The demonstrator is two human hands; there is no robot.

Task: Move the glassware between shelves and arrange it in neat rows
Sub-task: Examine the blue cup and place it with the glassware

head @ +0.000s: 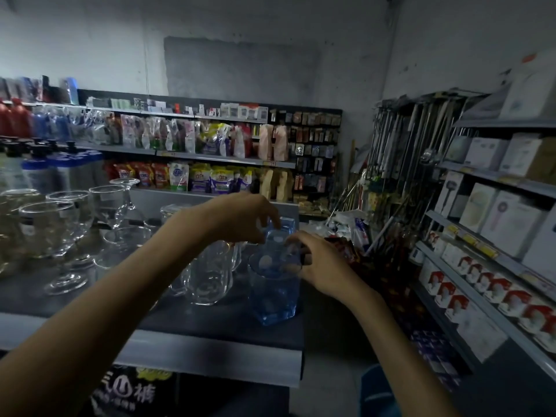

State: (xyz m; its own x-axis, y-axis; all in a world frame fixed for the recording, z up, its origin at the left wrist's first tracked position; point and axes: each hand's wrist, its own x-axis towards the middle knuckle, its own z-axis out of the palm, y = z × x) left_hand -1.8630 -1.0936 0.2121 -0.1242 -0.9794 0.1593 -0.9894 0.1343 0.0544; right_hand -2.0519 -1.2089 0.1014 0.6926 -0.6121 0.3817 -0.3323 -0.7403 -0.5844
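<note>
A blue glass [273,296] stands at the right end of the dark shelf [210,323]. Just above its mouth is a second blue glass [278,236]. The left hand [240,218] curls its fingers over the top and the right hand [322,266] pinches the side. Clear mugs [210,275] stand just left of the blue glass, with stemmed glasses [60,230] farther left.

Second blue glass [285,223] is mostly hidden behind the left hand [240,218]; contact between them cannot be told. Fingertips of the right hand [319,266] are smeared by blur where the blue tumbler [273,296] is pinched at its rim. Clear mugs [210,278] are partly covered by the left forearm. Goblets [60,224] at mid left are cropped by the frame edge. Print on the packets [180,176] at centre is too small to be read. Boxes [511,299] at lower right are blurred and cropped.
</note>
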